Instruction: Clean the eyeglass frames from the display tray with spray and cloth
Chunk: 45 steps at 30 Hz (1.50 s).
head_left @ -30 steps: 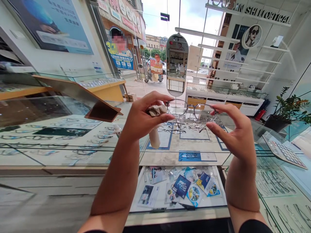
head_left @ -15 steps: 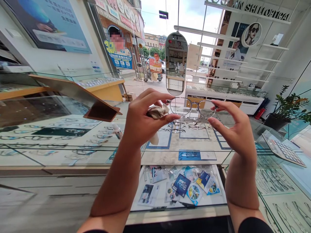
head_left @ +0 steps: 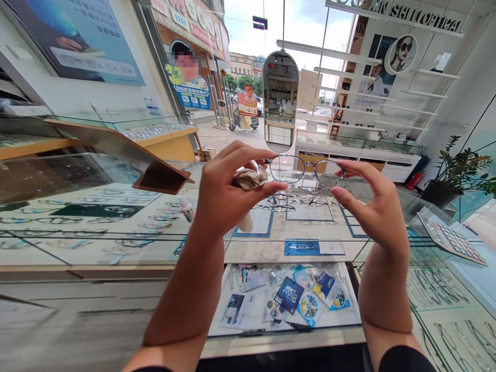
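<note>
A pair of thin-rimmed round eyeglasses [head_left: 310,166] is held up level above the glass counter, lenses facing me. My left hand [head_left: 236,186] grips its left end between thumb and fingers. Bunched in that same palm is a pale cleaning cloth [head_left: 250,179], its lower end hanging under the hand. At the other end, my right hand [head_left: 368,201] has thumb and forefinger closed at the right rim and hinge. The temples point away from me and are partly hidden by the lenses and fingers.
Below lies a glass display counter [head_left: 256,253] with rows of eyeglass frames. An open drawer [head_left: 217,330] holds cards and packets. A small white bottle [head_left: 186,209] stands left, near a tilted brown-edged mirror or panel [head_left: 127,155]. A calculator [head_left: 453,237] sits right; an oval mirror [head_left: 281,103] hangs ahead.
Almost nothing differs. Both hands keep the eyeglasses at the same height, and the view has shifted very slightly.
</note>
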Tool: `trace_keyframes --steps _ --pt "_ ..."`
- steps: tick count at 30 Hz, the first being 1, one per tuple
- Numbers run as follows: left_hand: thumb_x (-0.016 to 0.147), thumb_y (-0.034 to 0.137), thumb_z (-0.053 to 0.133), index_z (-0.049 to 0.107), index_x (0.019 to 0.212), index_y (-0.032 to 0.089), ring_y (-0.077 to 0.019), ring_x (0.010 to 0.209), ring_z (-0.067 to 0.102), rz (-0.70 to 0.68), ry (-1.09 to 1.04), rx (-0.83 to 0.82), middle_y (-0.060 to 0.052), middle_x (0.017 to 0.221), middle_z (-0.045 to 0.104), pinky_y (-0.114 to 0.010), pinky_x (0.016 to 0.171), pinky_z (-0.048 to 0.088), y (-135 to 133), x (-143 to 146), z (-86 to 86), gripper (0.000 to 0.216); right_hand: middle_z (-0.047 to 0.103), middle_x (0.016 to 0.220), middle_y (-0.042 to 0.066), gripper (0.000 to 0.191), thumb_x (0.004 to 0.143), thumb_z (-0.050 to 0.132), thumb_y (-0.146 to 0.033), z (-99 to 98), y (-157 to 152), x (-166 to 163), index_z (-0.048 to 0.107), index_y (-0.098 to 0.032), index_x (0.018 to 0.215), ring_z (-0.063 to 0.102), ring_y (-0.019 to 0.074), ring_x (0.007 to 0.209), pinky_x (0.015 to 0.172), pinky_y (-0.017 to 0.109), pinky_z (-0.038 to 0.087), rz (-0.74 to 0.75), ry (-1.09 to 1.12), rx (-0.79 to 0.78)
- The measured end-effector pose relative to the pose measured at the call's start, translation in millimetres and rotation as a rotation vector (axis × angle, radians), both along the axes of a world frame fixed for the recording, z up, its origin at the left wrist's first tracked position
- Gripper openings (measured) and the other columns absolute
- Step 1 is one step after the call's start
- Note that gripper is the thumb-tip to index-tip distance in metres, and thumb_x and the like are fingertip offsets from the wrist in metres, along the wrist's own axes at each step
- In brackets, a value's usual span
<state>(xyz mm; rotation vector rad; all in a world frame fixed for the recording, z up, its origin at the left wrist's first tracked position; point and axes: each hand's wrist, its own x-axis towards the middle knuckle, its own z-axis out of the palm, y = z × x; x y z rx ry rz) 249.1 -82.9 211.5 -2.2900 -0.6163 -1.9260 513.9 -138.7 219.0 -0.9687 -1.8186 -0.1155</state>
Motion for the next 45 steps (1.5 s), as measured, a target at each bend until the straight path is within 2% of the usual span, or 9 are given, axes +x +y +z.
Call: trace_keyframes --steps 9,14,18,23,39,45 --pt "0.079 0.052 0.087 0.078 0.110 0.032 -0.0150 0.074 0.058 -0.066 0.003 -0.092 0.000 0.090 0.069 -0.032 0.063 0.048 16.7 -9.2 -5.2 0.038 0.076 0.113 0.006 0.036 0.090 0.074 -0.043 -0.4 -0.8 -11.3 0.071 -0.028 0.122 0.071 0.0253 0.103 0.098 0.047 0.056 0.001 0.018 0.065" --pt "0.081 0.053 0.085 0.077 0.111 0.035 -0.0163 0.076 0.061 -0.046 0.031 -0.119 -0.001 0.094 0.071 -0.033 0.065 0.051 19.4 -9.9 -5.9 0.037 0.076 0.112 0.006 0.036 0.090 0.074 -0.045 -0.9 -0.2 -12.0 0.070 -0.028 0.121 0.070 0.0253 0.103 0.098 0.047 0.056 -0.003 0.021 0.061" --pt "0.080 0.053 0.085 0.077 0.113 0.031 -0.0150 0.074 0.060 -0.059 0.020 -0.094 -0.002 0.094 0.071 -0.032 0.065 0.050 20.2 -8.4 -6.5 0.040 0.076 0.112 0.006 0.035 0.090 0.074 -0.045 -0.3 -0.5 -11.2 0.070 -0.028 0.121 0.070 0.0250 0.103 0.098 0.046 0.056 0.006 0.032 0.063" --pt "0.081 0.046 0.086 0.077 0.114 0.034 -0.0151 0.075 0.061 -0.064 0.035 -0.103 -0.001 0.096 0.070 -0.033 0.066 0.050 20.1 -8.0 -6.9 0.037 0.075 0.112 0.006 0.035 0.090 0.074 -0.044 -0.3 -0.8 -11.0 0.070 -0.027 0.120 0.070 0.0249 0.103 0.097 0.046 0.056 0.014 0.039 0.072" --pt "0.083 0.056 0.081 0.075 0.114 0.035 -0.0172 0.076 0.060 -0.020 0.030 -0.108 -0.002 0.093 0.069 -0.035 0.065 0.052 13.8 -5.9 -5.4 0.037 0.075 0.111 0.006 0.035 0.090 0.073 -0.044 -0.4 0.2 -9.3 0.070 -0.027 0.121 0.069 0.0245 0.101 0.096 0.046 0.056 0.004 0.025 0.067" --pt "0.086 0.058 0.078 0.076 0.113 0.034 -0.0175 0.075 0.061 0.019 0.010 -0.030 -0.002 0.091 0.068 -0.036 0.063 0.051 9.7 -2.3 -4.6 0.036 0.075 0.109 0.006 0.035 0.091 0.074 -0.042 -1.5 5.2 -5.3 0.071 -0.027 0.122 0.069 0.0242 0.100 0.097 0.046 0.055 0.006 0.015 0.028"
